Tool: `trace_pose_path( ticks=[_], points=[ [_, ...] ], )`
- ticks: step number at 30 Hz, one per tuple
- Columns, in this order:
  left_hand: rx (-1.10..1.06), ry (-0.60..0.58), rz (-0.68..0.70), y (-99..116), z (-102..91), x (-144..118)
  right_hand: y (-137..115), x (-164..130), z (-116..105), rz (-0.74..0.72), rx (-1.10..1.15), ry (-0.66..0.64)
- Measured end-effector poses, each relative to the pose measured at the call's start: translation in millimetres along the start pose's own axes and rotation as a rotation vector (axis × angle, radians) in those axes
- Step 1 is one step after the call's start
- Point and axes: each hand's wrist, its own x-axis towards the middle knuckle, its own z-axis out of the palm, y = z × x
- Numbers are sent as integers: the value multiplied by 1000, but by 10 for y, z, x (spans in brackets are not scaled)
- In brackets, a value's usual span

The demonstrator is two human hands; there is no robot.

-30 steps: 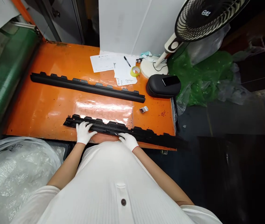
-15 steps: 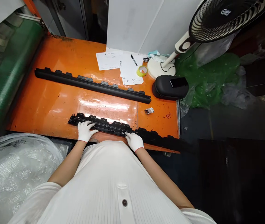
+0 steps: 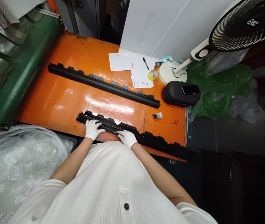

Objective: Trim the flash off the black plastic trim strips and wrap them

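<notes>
A long black plastic trim strip (image 3: 109, 120) with tabs along its far edge lies along the table's near edge, its right end reaching past the corner into the dark. Flat over its left part rests my left hand (image 3: 92, 129), white-gloved, thumb and fingers apart. My right hand (image 3: 128, 138), gloved too, is near the strip's middle with its fingers pinched together at the near side. Something small shows at those fingertips, too small to name. Farther back lies a second black trim strip (image 3: 104, 86), touched by neither hand.
The orange table (image 3: 60, 102) also bears papers (image 3: 120, 61), a marker (image 3: 146, 63), a tape roll (image 3: 153, 75), a black case (image 3: 179, 94) with a phone (image 3: 190, 90), and a small box (image 3: 157, 115). A fan (image 3: 195, 51) stands back right; bagged plastic wrap (image 3: 25, 165) sits left.
My right hand has slid left along the near strip, closer to my left hand. The left hand keeps its place on the strip. The whole view has shifted and turned slightly.
</notes>
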Motion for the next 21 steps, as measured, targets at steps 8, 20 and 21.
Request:
trace_pose_path(
  ticks=[8,20,21],
  points=[
    [-23,1,-1,-33,15,-20,-49,69,47,94,81,21],
    [-44,1,-7,-43,39,-14,-88,44,-30,393,829,-221],
    [-43,0,-9,-40,37,-15,-97,44,-32,416,877,-238]
  ],
)
